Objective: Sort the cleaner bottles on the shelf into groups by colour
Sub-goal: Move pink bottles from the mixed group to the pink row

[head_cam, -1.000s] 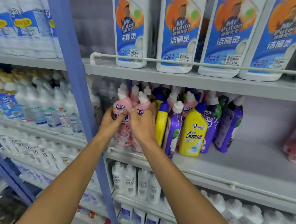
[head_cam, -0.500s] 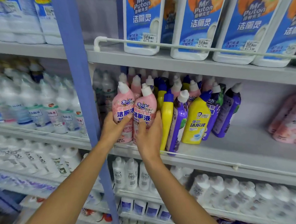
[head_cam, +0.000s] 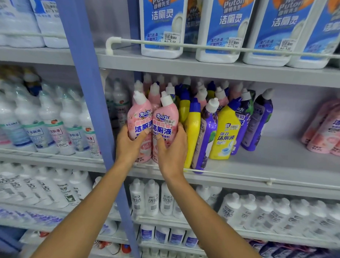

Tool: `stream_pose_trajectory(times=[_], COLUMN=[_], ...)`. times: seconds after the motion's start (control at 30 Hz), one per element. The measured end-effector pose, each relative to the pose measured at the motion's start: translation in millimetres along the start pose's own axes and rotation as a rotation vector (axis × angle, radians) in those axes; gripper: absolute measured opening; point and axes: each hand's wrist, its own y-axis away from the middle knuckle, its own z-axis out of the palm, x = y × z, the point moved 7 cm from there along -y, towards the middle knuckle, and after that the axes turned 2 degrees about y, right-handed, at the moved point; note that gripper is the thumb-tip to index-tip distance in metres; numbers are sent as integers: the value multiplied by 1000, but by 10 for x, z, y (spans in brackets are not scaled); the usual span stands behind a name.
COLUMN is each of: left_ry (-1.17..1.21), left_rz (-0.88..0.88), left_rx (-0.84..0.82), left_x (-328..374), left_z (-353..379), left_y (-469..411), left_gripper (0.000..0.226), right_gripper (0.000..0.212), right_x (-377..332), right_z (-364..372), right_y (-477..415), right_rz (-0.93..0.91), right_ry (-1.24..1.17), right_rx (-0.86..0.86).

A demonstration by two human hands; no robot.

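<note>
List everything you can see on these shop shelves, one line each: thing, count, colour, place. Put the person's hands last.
held bottles: two, pink with white caps, side by side at front left of the middle shelf
far pink bottles: a few, pink, far right, blurred
yellow bottles: at least three, blue caps, right of the held bottles
purple bottles: at least three, white caps, among and right of the yellow
jugs: four in front, white with blue labels, top row
white bottles: many, white, rows below
pale bottles: many, whitish, left of the post
post: one, blue, upright
left hand: grips the left held bottle
right hand: grips the right held bottle
</note>
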Motion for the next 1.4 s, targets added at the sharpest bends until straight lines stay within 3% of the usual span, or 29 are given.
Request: stream_pose_trajectory(times=[0.23,0.4,0.63,0.8,0.93,1.17,1.4], left_ry=[-46,-72,-47,-28,8,107,268], left_rz=[-2,-32,-67,-78,-78,40,79], left_rx=[92,61,41,41,34,2,-131], left_x=[-14,-10,-63,-17,8,261,867], left_z=[-35,-28,-20,-3,-19,31,144], left_y=[11,12,-4,35,32,162,677], left_gripper=[46,53,55,44,54,47,33], right_gripper=[75,85,74,58,48,40,37], right_x=[88,217,204,393,471,278,156], right_z=[7,196,103,259,232,54,-661], right_y=[140,-36,145,-4,-108,-153,70], right_rz=[18,72,73,170,201,107,33], right_ry=[39,57,101,74,-1,-154,-276], right_rx=[28,14,40,-59,-69,-25,-191])
